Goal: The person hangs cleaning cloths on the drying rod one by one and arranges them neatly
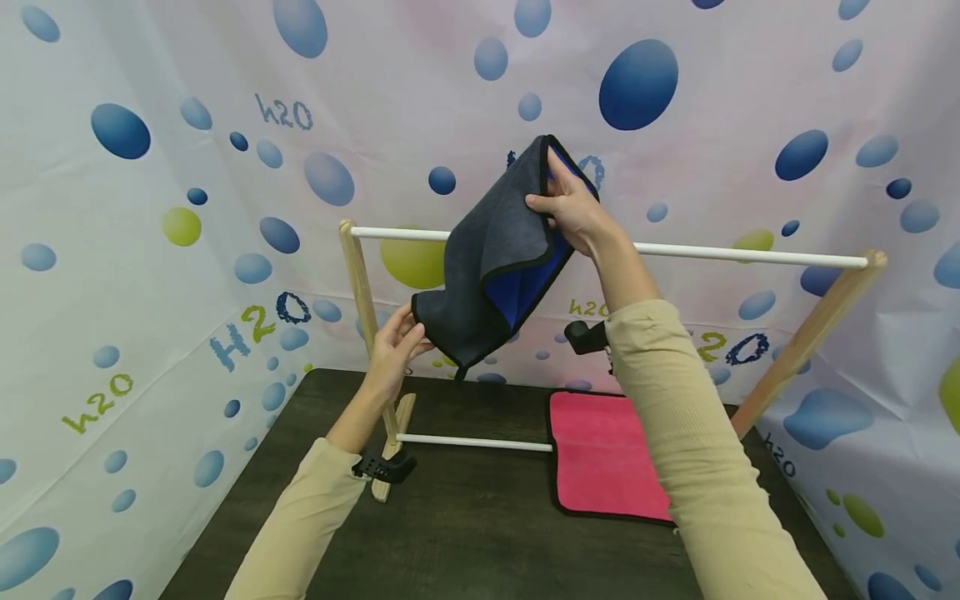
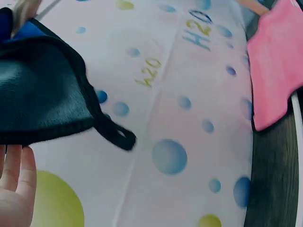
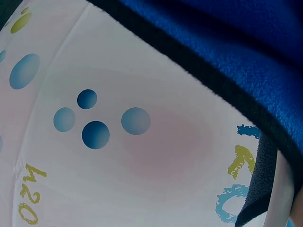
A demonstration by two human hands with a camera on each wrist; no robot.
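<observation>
A cloth with a dark grey face (image 1: 480, 250) and a blue plush underside (image 1: 528, 287), edged in black, is held up in front of the white upper rod (image 1: 750, 253). My right hand (image 1: 570, 204) grips its upper edge, thumb on the grey face and fingers against the blue side. At the lower left corner, my left hand (image 1: 393, 342) pinches the cloth between thumb and fingers. A small black loop (image 2: 118, 135) dangles from the bottom corner. Blue plush (image 3: 232, 56) fills the upper right of the right wrist view, where the right hand is mostly hidden.
Wooden uprights (image 1: 360, 292) carry the upper rod above a dark wood table (image 1: 465, 517). A pink cloth (image 1: 603, 458) with black edging overlaps the white lower rod (image 1: 472, 442), partly behind the right sleeve (image 1: 697, 450). A bubble-printed curtain (image 1: 187, 67) surrounds the table.
</observation>
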